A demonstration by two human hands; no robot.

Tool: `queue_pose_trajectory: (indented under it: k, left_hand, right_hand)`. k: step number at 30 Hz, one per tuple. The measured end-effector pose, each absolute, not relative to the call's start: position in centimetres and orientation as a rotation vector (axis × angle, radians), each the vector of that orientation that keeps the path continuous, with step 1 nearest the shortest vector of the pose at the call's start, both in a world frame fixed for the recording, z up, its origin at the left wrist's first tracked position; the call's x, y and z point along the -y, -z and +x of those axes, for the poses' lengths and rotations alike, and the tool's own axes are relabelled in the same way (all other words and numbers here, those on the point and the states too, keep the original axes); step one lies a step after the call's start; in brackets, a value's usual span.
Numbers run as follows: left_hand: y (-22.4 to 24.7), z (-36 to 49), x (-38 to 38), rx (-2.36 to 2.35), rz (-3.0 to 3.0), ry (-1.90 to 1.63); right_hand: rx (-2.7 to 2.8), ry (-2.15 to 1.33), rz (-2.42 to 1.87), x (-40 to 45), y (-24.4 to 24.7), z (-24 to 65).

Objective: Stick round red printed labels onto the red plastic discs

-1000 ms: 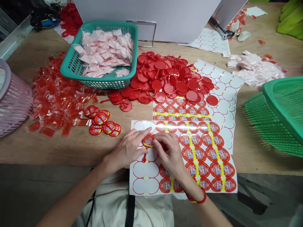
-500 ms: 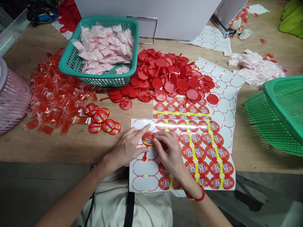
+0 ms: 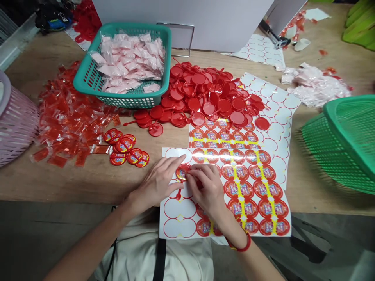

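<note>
A sheet of round red and yellow stickers [image 3: 239, 171] lies at the table's front edge, its left part bare white with red outlines. On that bare part is a small red disc with a stem [image 3: 182, 172], a sticker on its face. My left hand [image 3: 158, 177] rests beside it on the left, fingers spread, index finger above the disc and thumb near the stem. My right hand [image 3: 206, 185] is at the disc's right edge, thumb and index finger pinched together; what they grip is too small to make out.
Behind the sheet are piled red discs [image 3: 205, 93] and a teal basket [image 3: 121, 97] of pale packets. Red packets [image 3: 70, 117] and stickered discs [image 3: 125, 144] lie left, near a pink basket [image 3: 17, 121]. A green basket [image 3: 340, 144] stands right.
My right hand has shifted slightly left over the disc's right edge. My left hand and the sheet have stayed nearly where they were.
</note>
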State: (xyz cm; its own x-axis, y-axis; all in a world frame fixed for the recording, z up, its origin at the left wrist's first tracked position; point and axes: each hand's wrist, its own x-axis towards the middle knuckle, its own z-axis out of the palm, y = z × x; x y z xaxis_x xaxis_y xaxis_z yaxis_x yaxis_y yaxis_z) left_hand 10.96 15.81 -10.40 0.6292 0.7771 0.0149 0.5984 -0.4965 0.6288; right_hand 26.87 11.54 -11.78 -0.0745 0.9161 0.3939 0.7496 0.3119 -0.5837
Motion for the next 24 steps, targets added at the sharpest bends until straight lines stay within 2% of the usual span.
queue_pose_trajectory:
  k: [7, 11, 14, 18, 21, 24]
  left_hand:
    - [9.8, 11.8, -15.6, -1.146, 2.197, -0.381]
    - [9.5, 12.1, -15.0, -1.108, 2.065, -0.492]
    - [8.8, 12.0, -15.0, -1.107, 1.791, -0.527]
    - [7.7, 12.2, -15.4, -1.14, 1.095, -0.718]
    - [7.4, 12.7, -15.5, -1.107, 0.753, -0.817]
    - [7.4, 13.2, -15.0, -1.112, 0.706, -0.874]
  right_hand:
    - [1.621, -0.267, -1.665, -11.3, 12.1, 26.5]
    - [1.636, -0.593, -1.536, -11.8, 11.3, 26.9]
    - [1.549, -0.798, -1.462, -12.1, 10.6, 27.1]
    - [1.328, -1.15, -1.29, -12.2, 10.0, 27.4]
    - [1.337, -1.156, -1.14, -11.9, 9.9, 27.3]
    - [1.312, -1.102, -1.052, -11.7, 10.1, 27.0]
